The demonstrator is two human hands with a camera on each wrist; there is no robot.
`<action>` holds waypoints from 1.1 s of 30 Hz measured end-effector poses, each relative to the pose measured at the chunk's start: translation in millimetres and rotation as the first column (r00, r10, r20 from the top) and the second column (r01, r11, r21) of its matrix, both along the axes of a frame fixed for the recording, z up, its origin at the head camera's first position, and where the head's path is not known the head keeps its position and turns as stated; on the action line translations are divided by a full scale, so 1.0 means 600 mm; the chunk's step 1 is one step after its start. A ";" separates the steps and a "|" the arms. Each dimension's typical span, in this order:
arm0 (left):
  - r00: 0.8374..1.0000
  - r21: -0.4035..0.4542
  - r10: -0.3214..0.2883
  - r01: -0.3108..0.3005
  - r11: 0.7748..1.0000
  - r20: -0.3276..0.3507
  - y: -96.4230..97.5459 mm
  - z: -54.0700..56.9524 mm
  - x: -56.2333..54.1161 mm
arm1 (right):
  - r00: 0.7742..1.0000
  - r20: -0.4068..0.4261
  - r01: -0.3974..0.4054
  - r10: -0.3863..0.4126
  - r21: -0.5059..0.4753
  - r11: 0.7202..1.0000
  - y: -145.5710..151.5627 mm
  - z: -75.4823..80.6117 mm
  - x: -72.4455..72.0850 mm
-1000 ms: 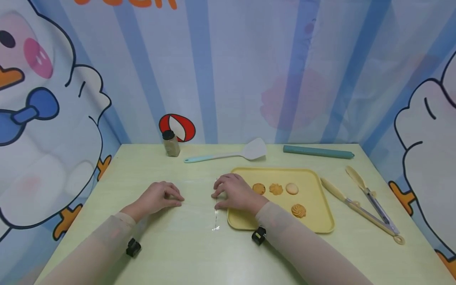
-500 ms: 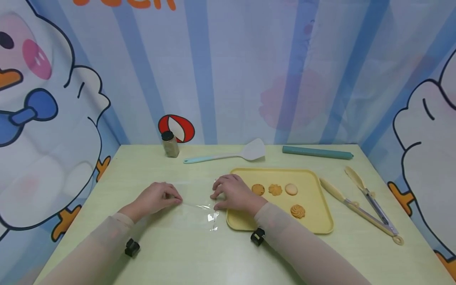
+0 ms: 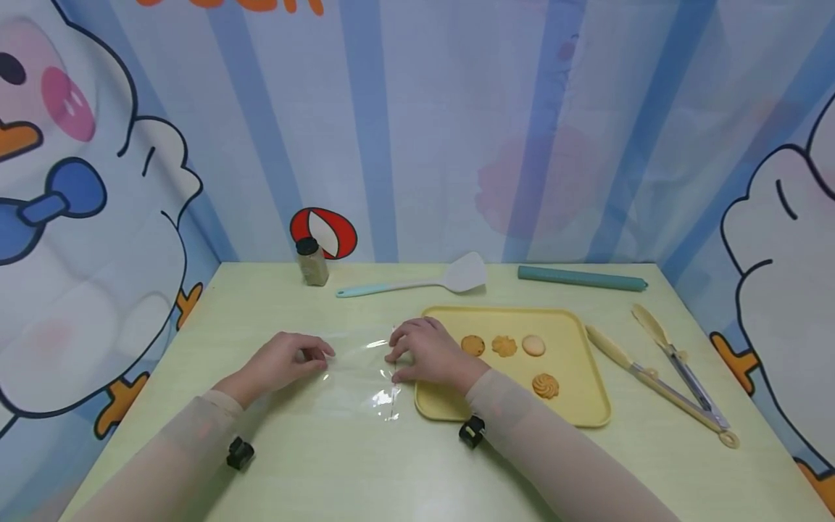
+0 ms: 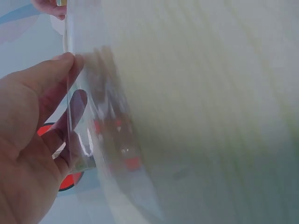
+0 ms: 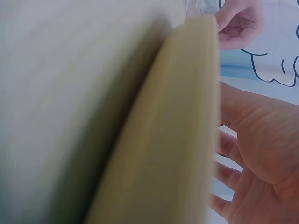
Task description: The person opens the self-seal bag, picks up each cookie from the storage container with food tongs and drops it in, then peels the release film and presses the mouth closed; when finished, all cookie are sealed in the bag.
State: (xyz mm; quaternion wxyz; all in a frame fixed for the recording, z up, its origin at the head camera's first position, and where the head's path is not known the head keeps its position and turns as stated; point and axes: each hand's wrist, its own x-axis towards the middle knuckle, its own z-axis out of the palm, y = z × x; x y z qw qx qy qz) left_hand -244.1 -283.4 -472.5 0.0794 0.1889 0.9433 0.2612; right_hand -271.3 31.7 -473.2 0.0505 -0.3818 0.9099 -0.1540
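Observation:
A clear plastic bag (image 3: 355, 388) lies on the table between the two hands, glinting near its right edge. My left hand (image 3: 277, 362) pinches its left edge between thumb and forefinger; in the left wrist view, the other fingers (image 4: 77, 109) show through the clear film (image 4: 105, 102). Bent but apart, the fingers and thumb of my right hand (image 3: 430, 353) rest at the bag's right edge. That hand's wrist passes over the left side of a yellow tray (image 3: 577, 370), whose rim hides the fingertips in the right wrist view.
Several cookies (image 3: 504, 346) lie on the tray. Kitchen tongs (image 3: 665, 384) spread to its right. Along the back stand or lie a black-capped shaker jar (image 3: 313, 264), a turner (image 3: 424, 283) and a green rod (image 3: 583, 278), in front of a printed cloth backdrop (image 3: 430, 145).
My left hand has drawn slightly left with the bag's edge, and the film has lifted and shows more bright creases. The right hand has stayed in place.

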 end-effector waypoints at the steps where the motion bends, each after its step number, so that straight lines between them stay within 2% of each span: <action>1: 1.000 -0.004 -0.007 0.007 1.000 0.004 0.001 0.000 -0.001 | 1.000 0.001 -0.001 0.001 0.001 1.000 0.000 0.000 0.000; 6: 0.999 -0.020 -0.035 0.036 0.999 0.021 0.003 -0.002 -0.003 | 1.000 0.008 -0.003 0.003 0.006 1.000 0.000 0.003 0.001; 10: 0.996 -0.029 -0.084 0.083 0.996 -0.012 0.003 -0.003 -0.003 | 1.000 0.013 -0.001 0.001 0.008 1.000 -0.001 0.004 0.002; 12: 0.996 -0.035 -0.089 0.088 0.995 -0.025 0.004 -0.003 -0.001 | 1.000 0.010 0.000 0.000 0.011 1.000 -0.001 0.004 0.002; 22: 0.999 -0.037 -0.025 0.023 0.999 -0.048 0.011 -0.005 -0.001 | 1.000 0.004 0.008 -0.008 0.022 1.000 -0.001 0.005 0.002; 27: 0.998 -0.039 -0.040 0.038 0.999 -0.054 0.011 -0.008 -0.002 | 1.000 0.003 0.009 -0.009 0.030 1.000 -0.002 0.005 0.003; 30: 0.994 -0.042 -0.070 0.066 0.997 -0.087 0.008 -0.010 -0.002 | 1.000 0.006 0.006 -0.006 0.025 1.000 -0.002 0.005 0.004; 33: 0.992 -0.033 -0.060 0.056 0.998 -0.111 0.006 -0.010 0.000 | 1.000 0.004 0.005 -0.005 0.018 1.000 -0.001 0.006 0.005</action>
